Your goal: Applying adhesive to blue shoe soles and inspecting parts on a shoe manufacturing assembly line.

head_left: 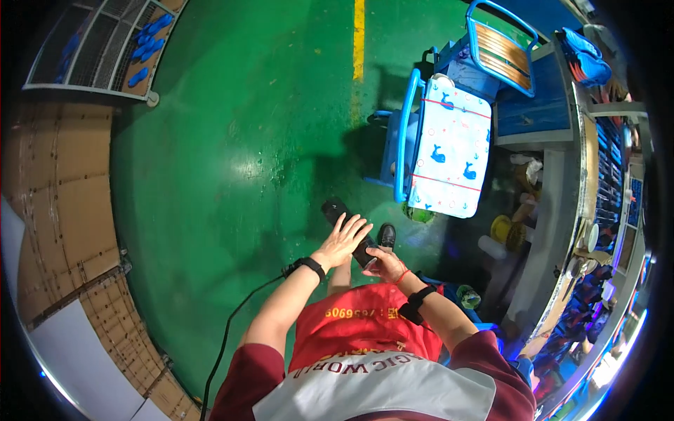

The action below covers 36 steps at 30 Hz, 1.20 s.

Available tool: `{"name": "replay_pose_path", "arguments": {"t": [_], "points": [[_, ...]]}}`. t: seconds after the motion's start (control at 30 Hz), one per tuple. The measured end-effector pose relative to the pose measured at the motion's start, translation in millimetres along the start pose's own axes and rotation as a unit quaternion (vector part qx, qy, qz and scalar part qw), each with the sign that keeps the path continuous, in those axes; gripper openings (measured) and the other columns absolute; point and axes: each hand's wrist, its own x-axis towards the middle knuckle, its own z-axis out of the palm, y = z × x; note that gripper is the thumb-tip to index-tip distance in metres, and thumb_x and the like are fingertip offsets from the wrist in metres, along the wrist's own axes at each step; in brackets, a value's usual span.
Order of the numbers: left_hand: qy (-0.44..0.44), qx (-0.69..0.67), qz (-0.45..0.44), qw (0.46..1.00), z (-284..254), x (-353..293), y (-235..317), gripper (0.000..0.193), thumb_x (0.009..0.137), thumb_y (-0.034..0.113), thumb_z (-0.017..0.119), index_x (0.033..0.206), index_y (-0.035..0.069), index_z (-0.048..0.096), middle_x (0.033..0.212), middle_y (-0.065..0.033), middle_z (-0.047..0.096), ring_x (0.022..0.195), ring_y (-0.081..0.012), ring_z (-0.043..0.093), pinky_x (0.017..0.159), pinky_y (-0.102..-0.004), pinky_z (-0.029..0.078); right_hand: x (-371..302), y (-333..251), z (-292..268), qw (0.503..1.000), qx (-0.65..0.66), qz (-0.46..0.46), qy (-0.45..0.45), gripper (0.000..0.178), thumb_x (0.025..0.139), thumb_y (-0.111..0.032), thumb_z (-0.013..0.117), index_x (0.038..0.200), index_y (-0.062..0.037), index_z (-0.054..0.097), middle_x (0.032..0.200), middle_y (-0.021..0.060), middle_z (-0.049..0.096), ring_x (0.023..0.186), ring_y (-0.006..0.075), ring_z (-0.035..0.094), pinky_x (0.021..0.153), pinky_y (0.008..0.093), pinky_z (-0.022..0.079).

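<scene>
The left hand (340, 243) is on the held object (335, 209), and the right hand (385, 264) at its near end. Ahead, to the right, a cushion (453, 149) lies on one chair (411, 130); another chair (501, 56) stands beyond it. The workbench (588, 151) is at far right, cardboard panels (77, 203) at left, the rack (102, 43) beyond these.

We see our left hand (342, 242) lying spread across a black tube (336, 210), while our right hand (386, 264) grips its near end above the green floor (225, 182). Ahead to our right, a whale-print cushion (453, 158) rests on a blue chair (408, 133).
</scene>
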Motion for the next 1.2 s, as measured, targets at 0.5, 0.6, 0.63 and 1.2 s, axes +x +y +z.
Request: {"name": "replay_pose_path", "arguments": {"t": [0.5,0.6,0.63,1.2], "points": [[-0.103,-0.184,-0.412,0.886,84,-163,-7,0.098,0.071,0.017,0.08,0.148,0.008,0.019,0.139,-0.0196,0.036,0.118,-0.0393,0.051,0.099,-0.047,0.046,196,-44,-84,0.877,0.36,-0.256,0.189,0.02,0.087,-0.024,0.066,0.095,-0.0071,0.059,0.085,0.0134,0.065,0.08,0.0291,0.065,0.075,0.0472,0.059],[-0.094,-0.224,-0.454,0.857,87,-173,-2,0.097,0.073,0.017,0.079,0.148,0.009,0.019,0.137,-0.0191,0.038,0.112,-0.038,0.057,0.092,-0.0455,0.051,222,-55,-114,0.888,0.343,-0.275,0.132,0.021,0.087,-0.025,0.066,0.093,-0.0058,0.06,0.091,0.0126,0.064,0.088,0.0295,0.063,0.08,0.0489,0.057],[-0.067,-0.237,-0.455,0.856,87,-172,-1,0.095,0.073,0.016,0.078,0.148,0.01,0.019,0.138,-0.0182,0.038,0.111,-0.0361,0.058,0.091,-0.0452,0.051,232,-57,-122,0.876,0.36,-0.305,0.102,0.019,0.086,-0.022,0.066,0.092,-0.0052,0.061,0.087,0.0103,0.063,0.084,0.0283,0.062,0.079,0.0457,0.058],[0.028,-0.333,-0.47,0.817,85,-133,13,0.083,0.081,0.012,0.072,0.148,0.008,0.024,0.132,-0.0123,0.051,0.097,-0.022,0.064,0.088,-0.0378,0.052,247,-50,-196,0.955,0.053,-0.206,0.207,0.018,0.088,-0.016,0.066,0.101,-0.0053,0.061,0.092,0.0109,0.065,0.087,0.0243,0.064,0.08,0.0409,0.057]]}}
